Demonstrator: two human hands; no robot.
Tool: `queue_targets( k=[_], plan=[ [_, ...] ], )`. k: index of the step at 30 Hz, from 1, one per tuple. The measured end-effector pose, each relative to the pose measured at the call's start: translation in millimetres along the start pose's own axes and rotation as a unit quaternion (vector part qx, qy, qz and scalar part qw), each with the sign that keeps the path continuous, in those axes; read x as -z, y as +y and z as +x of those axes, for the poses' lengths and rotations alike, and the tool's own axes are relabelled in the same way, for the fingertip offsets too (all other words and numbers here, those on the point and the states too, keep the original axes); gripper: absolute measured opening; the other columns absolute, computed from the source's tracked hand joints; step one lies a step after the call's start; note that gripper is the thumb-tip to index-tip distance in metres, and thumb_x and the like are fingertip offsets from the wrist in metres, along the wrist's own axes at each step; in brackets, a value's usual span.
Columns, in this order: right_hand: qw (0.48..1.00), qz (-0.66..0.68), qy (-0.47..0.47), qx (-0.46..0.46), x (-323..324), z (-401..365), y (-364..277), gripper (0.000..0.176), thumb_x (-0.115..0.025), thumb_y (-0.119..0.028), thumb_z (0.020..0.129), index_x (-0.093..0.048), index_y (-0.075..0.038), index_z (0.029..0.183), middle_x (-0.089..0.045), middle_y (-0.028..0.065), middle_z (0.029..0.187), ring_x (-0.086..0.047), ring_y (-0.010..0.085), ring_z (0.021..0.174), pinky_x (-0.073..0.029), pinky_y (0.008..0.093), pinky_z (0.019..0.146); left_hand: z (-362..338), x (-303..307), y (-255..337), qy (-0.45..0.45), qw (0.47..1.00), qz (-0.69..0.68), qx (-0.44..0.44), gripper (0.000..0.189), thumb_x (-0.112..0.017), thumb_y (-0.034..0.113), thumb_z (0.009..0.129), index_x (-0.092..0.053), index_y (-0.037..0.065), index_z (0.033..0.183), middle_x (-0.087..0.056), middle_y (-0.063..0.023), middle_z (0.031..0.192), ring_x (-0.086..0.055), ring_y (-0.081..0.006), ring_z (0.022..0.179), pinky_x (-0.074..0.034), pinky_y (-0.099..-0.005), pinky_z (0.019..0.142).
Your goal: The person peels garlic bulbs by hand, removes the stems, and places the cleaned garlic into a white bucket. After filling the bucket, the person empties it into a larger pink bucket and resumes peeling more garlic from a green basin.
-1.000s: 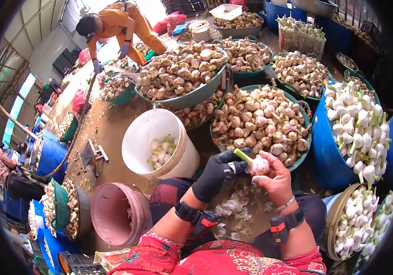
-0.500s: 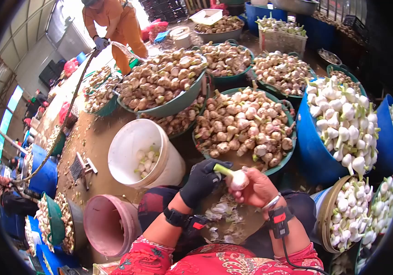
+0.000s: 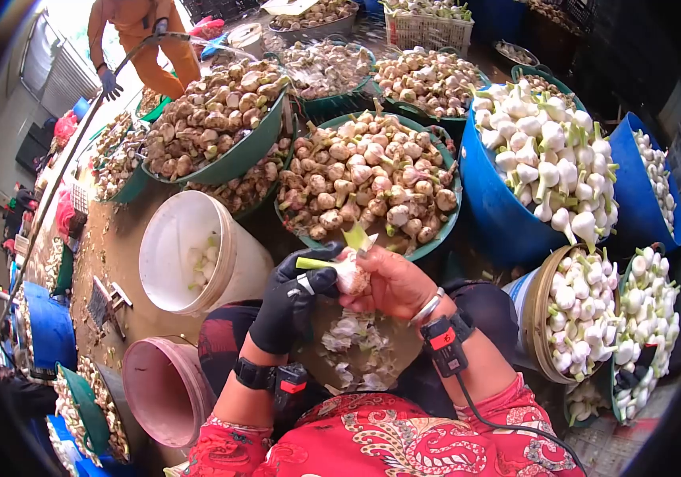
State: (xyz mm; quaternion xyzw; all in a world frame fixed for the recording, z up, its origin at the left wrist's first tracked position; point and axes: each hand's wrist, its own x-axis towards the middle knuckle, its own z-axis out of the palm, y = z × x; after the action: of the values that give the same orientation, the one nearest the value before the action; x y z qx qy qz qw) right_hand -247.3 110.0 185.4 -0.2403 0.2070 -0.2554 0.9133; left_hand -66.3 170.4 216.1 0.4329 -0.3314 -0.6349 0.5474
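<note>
My left hand (image 3: 286, 306), in a black glove, is closed around a garlic bulb (image 3: 352, 278) in front of my lap. The bulb's green stem sticks out to the left over the gloved fingers. My bare right hand (image 3: 396, 285) is closed against the bulb's right side, its thumb and finger pinching a pale green-white strip of outer skin (image 3: 359, 237) that stands up from the bulb. The fingertips partly hide the bulb. Beneath my hands, a scatter of peeled skins (image 3: 354, 346) lies between my knees.
A green basin of unpeeled garlic (image 3: 368, 179) stands ahead. At left are a white bucket (image 3: 233, 246) with a few bulbs and a pink bucket (image 3: 167, 389). Clean garlic fills a blue tub (image 3: 507, 215) and a tilted bucket (image 3: 551, 318) at right. A co-worker (image 3: 138, 36) holds a spraying hose.
A strip of skin now stands away from the bulb, pulled up by my right hand. The view has shifted, so the tubs sit further left and higher. The co-worker is more upright, one hand lowered.
</note>
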Motion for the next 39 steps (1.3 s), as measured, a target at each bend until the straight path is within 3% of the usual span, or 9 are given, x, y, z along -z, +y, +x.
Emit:
queue_targets(
  k=[6, 8, 10, 17, 19, 22, 27, 28, 39],
  plan=[
    [0.961, -0.117, 0.137, 0.210, -23, 4, 10, 0.012, -0.054, -0.010, 0.089, -0.061, -0.002, 0.095, -0.065, 0.0095, 0.088, -0.063, 0.0239, 0.077, -0.051, 0.0339, 0.069, -7, 7, 2, 0.006, 0.998, 0.052, -0.034, 0.026, -0.063, 0.008, 0.084, -0.062, -0.001, 0.109, -0.066, -0.0080, 0.099, -0.062, -0.0155, 0.089, -0.049, -0.0291, 0.082],
    [0.630, -0.606, 0.222, 0.432, -36, -6, 8, 0.004, -0.053, -0.005, 0.084, -0.057, -0.003, 0.082, -0.059, 0.0111, 0.079, -0.056, 0.0313, 0.073, -0.045, 0.0401, 0.068, -10, 9, 4, 0.007, 0.999, 0.017, -0.046, 0.026, -0.062, 0.009, 0.084, -0.062, -0.001, 0.108, -0.066, -0.0084, 0.099, -0.062, -0.0156, 0.088, -0.050, -0.0291, 0.081],
    [0.593, -0.618, 0.192, 0.480, -44, -16, 12, 0.003, -0.054, -0.003, 0.078, -0.052, -0.004, 0.075, -0.052, 0.0139, 0.074, -0.049, 0.0369, 0.071, -0.041, 0.0460, 0.067, -14, 16, 5, 0.009, 0.998, -0.017, -0.056, 0.025, -0.062, 0.010, 0.085, -0.061, -0.002, 0.108, -0.066, -0.0087, 0.098, -0.063, -0.0157, 0.086, -0.050, -0.0292, 0.081],
    [0.708, -0.684, 0.030, 0.170, -8, -28, 57, 0.006, -0.059, -0.010, 0.077, -0.061, -0.007, 0.082, -0.062, 0.0176, 0.076, -0.061, 0.0371, 0.074, -0.048, 0.0424, 0.065, -25, 26, 13, 0.060, 0.991, -0.003, -0.116, 0.025, -0.057, 0.018, 0.092, -0.061, -0.003, 0.105, -0.066, -0.0083, 0.095, -0.062, -0.0160, 0.085, -0.050, -0.0290, 0.079],
    [0.743, -0.652, 0.123, 0.092, -2, -31, 55, 0.006, -0.059, -0.012, 0.079, -0.061, -0.007, 0.082, -0.061, 0.0202, 0.073, -0.062, 0.0379, 0.069, -0.049, 0.0427, 0.062, -31, 20, 20, 0.049, 0.838, 0.420, -0.345, 0.023, -0.057, 0.017, 0.092, -0.063, -0.002, 0.103, -0.066, -0.0060, 0.095, -0.061, -0.0140, 0.085, -0.049, -0.0282, 0.077],
    [0.731, -0.670, 0.100, 0.084, 6, -33, 53, 0.010, -0.058, -0.009, 0.077, -0.061, -0.006, 0.086, -0.063, 0.0195, 0.075, -0.062, 0.0374, 0.069, -0.049, 0.0417, 0.061, -28, 43, 17, 0.082, 0.987, 0.078, -0.116, 0.020, -0.057, 0.015, 0.092, -0.064, -0.001, 0.101, -0.065, -0.0044, 0.094, -0.061, -0.0126, 0.085, -0.049, -0.0271, 0.076],
    [0.713, -0.701, -0.005, -0.009, -5, -39, 46, 0.028, -0.059, -0.009, 0.075, -0.064, -0.005, 0.101, -0.066, 0.0182, 0.096, -0.064, 0.0337, 0.090, -0.050, 0.0396, 0.077, -8, 149, 89, 0.235, 0.789, 0.477, -0.308, 0.022, -0.063, 0.010, 0.087, -0.062, 0.000, 0.107, -0.065, -0.0068, 0.098, -0.061, -0.0144, 0.085, -0.049, -0.0281, 0.077],
    [0.704, -0.707, -0.058, -0.012, -5, -36, 45, 0.033, -0.058, -0.009, 0.074, -0.064, -0.006, 0.107, -0.065, 0.0188, 0.101, -0.063, 0.0336, 0.094, -0.050, 0.0391, 0.081, -2, 153, 99, 0.296, 0.620, 0.623, -0.373, 0.029, -0.064, 0.010, 0.085, -0.060, -0.001, 0.111, -0.064, -0.0122, 0.102, -0.062, -0.0217, 0.089, -0.049, -0.0320, 0.079],
    [0.939, -0.334, 0.066, 0.044, 31, -3, -1, 0.022, -0.057, -0.007, 0.082, -0.065, -0.003, 0.103, -0.062, 0.0010, 0.072, -0.056, 0.0088, 0.063, -0.046, 0.0250, 0.060, 159, 40, -89, -0.031, 0.848, 0.528, -0.039, 0.052, -0.072, 0.025, 0.078, -0.056, 0.006, 0.124, -0.065, -0.0186, 0.104, -0.063, -0.0275, 0.090, -0.049, -0.0363, 0.081]
  ],
)
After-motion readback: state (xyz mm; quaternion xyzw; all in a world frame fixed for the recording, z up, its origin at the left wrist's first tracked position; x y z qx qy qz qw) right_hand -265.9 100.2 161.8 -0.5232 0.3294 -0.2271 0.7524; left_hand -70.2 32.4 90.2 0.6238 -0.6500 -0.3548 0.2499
